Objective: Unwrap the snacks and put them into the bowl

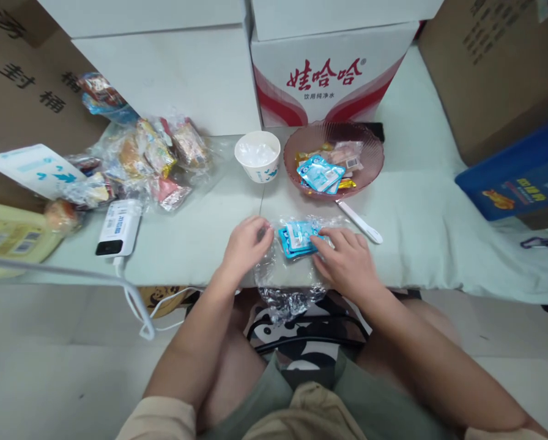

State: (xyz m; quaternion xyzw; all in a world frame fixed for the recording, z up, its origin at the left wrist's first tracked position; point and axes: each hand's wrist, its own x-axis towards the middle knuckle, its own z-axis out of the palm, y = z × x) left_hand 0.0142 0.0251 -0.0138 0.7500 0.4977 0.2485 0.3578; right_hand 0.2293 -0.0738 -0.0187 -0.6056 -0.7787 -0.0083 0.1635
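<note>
A small stack of blue sachets (299, 237) lies on a crinkled clear plastic bag (290, 290), which droops over the table's front edge. To the left, my left hand (248, 244) has its thumb and fingers pinched at the bag's edge. My right hand (347, 260) grips the stack's right side, thumb below and fingers above. Beyond the hands stand a white paper cup (257, 157) with clear plastic inside and a pink ribbed bowl (370, 156). More blue sachets (320, 175) and other wrapped snacks are in the bowl.
A white-handled utensil (360, 223) lies beside the bowl. At left are a cabled power bank (119, 227) and a pile of wrapped snacks (140, 153). White cartons (329, 79) line the back; a blue box (517, 171) stands at right.
</note>
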